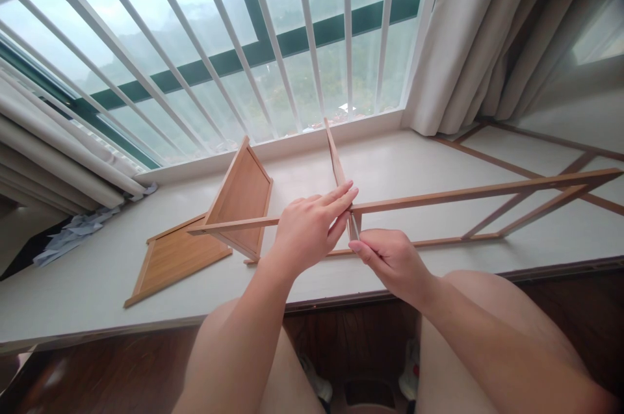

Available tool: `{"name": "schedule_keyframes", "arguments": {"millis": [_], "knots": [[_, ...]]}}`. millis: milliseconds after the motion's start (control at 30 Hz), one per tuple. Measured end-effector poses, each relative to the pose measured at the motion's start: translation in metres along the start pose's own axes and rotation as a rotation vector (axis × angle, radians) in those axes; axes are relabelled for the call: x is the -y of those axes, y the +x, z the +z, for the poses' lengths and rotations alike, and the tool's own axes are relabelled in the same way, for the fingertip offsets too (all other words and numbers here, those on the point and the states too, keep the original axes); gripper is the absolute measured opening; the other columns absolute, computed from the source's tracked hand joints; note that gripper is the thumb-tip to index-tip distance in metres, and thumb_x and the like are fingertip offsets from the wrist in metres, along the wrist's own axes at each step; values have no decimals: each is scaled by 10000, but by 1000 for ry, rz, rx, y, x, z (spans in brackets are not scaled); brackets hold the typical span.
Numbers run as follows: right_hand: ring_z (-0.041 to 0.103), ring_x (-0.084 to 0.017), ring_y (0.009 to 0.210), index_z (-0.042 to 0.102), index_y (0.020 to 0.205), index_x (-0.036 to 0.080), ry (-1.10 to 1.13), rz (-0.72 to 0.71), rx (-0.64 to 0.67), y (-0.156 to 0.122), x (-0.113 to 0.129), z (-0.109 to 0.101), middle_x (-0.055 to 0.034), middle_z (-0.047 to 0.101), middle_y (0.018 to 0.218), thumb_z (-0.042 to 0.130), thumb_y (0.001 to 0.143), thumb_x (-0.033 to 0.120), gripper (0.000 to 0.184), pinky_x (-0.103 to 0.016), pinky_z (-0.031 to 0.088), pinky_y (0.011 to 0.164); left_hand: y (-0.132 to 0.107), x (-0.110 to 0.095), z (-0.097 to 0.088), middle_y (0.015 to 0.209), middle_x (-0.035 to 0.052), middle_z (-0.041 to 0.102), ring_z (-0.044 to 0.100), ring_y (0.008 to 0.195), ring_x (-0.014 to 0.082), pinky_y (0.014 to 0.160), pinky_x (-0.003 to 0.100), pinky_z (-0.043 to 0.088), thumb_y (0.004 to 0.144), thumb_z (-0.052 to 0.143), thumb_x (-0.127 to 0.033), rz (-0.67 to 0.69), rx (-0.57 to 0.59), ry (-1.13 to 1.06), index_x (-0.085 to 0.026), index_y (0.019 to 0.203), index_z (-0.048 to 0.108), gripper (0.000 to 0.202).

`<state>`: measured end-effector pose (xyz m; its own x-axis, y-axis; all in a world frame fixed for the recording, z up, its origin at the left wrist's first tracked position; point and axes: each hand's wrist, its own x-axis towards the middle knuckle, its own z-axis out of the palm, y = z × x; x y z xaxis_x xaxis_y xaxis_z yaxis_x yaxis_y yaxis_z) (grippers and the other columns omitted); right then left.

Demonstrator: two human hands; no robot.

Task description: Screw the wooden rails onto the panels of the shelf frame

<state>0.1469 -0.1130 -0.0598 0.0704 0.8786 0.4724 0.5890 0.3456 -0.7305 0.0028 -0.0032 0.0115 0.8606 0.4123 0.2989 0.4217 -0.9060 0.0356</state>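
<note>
A light wooden frame of thin bars (468, 193) lies across a white window ledge (400, 160), with a flat wooden panel (241, 199) fixed at its left end. My left hand (309, 225) wraps its fingers over the joint where an upright bar (334, 154) meets the long horizontal bar. Just below it, my right hand (392, 258) pinches a small thin metal tool (354, 227), its tip up against that joint. A second wooden panel (170, 261) lies flat on the ledge at the left.
White window bars (273, 43) rise behind the ledge. Curtains hang at the right (482, 30) and the left (53, 154). Crumpled grey wrapping (78, 232) lies on the ledge's far left. My bare knees and a dark wooden floor (97, 375) are below.
</note>
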Motion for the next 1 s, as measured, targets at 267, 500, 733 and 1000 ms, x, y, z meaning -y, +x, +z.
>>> {"name": "schedule_keyframes", "arguments": {"millis": [267, 500, 733, 1000], "knots": [[269, -109, 533, 306, 581, 201, -105, -83, -21, 6, 6, -7, 44, 301, 560, 490, 964, 300, 436, -268, 257, 560, 1, -1, 0, 1461, -48, 452, 630, 1100, 165, 855, 301, 518, 993, 352, -305, -8, -6, -5, -347, 1398, 472, 424], [287, -108, 555, 338, 601, 185, -329, -143, 45, 10, 10, -19, 36, 361, 566, 489, 964, 300, 409, -277, 231, 572, 0, -1, 0, 1461, -54, 453, 641, 1063, 164, 853, 300, 515, 989, 367, -306, -13, -3, -11, -350, 1387, 486, 417], [355, -116, 579, 377, 618, 186, -427, -162, 62, 12, 10, -20, 26, 428, 589, 477, 972, 325, 393, -284, 226, 580, 1, -1, 0, 1464, -52, 448, 634, 1075, 167, 852, 308, 514, 994, 352, -308, -6, -3, -6, -337, 1393, 479, 420], [349, -116, 564, 388, 630, 190, -336, -132, 2, 5, 3, -11, 25, 413, 591, 460, 987, 331, 391, -278, 256, 590, 1, 0, 1, 1461, -56, 453, 634, 1076, 166, 850, 310, 516, 994, 352, -299, -1, -10, -4, -336, 1394, 475, 420]]}}
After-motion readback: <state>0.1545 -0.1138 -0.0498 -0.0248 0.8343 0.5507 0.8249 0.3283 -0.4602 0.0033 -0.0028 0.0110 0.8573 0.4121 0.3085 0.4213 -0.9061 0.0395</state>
